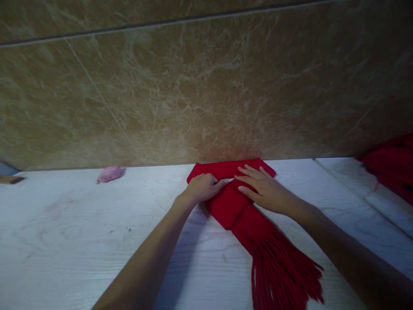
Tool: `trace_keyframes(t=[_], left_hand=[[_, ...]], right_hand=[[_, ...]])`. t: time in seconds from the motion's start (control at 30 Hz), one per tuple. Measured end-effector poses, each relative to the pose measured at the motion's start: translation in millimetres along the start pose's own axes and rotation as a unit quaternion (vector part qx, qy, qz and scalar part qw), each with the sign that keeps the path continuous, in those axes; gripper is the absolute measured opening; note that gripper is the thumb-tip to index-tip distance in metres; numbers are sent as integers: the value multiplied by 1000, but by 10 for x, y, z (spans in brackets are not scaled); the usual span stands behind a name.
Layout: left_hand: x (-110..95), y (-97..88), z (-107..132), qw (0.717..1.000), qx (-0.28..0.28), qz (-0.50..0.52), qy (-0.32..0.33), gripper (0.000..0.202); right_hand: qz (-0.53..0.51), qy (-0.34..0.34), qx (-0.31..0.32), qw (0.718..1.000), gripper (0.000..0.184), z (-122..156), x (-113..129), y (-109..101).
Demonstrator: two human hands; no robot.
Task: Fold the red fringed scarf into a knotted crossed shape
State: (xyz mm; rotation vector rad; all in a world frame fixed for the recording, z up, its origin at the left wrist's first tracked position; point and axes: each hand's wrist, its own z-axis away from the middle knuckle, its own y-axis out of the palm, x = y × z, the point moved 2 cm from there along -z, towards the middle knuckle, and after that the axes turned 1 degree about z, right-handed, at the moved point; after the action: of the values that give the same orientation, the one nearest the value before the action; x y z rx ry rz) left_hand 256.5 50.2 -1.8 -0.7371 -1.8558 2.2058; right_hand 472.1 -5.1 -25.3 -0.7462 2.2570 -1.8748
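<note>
A red fringed scarf lies folded on the white wood-grain table, close to the wall. Its fringe trails toward the near right. My left hand rests on the scarf's left part with fingers curled and pinching a fold of the cloth. My right hand lies flat on the folded top, fingers stretched out and pressing the fabric down.
A small pink object sits by the wall at the left. More red cloth is heaped at the far right. A brown marbled wall rises just behind the table. A wooden piece shows at the left edge.
</note>
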Motion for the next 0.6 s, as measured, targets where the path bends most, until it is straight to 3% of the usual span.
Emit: trace_keyframes(t=[0.1,0.17,0.27,0.37,0.47,0.6], left_hand=[[-5,-20,-29,1000,15,21,-15,67],[19,4,20,999,-9,29,-23,71],[98,109,171,995,-77,56,32,67],[212,233,324,982,-127,110,90,53],[299,296,385,972,-138,162,97,50],[325,297,378,968,-126,186,107,49]], right_hand=[[-44,-3,-34,998,37,-63,291,-157],[-76,3,-36,996,35,-61,452,-241],[-160,-61,50,984,32,44,590,-286],[-165,-150,96,970,36,211,588,-261],[-69,-169,58,981,56,306,494,-179],[-3,-195,-5,981,62,301,380,-28]])
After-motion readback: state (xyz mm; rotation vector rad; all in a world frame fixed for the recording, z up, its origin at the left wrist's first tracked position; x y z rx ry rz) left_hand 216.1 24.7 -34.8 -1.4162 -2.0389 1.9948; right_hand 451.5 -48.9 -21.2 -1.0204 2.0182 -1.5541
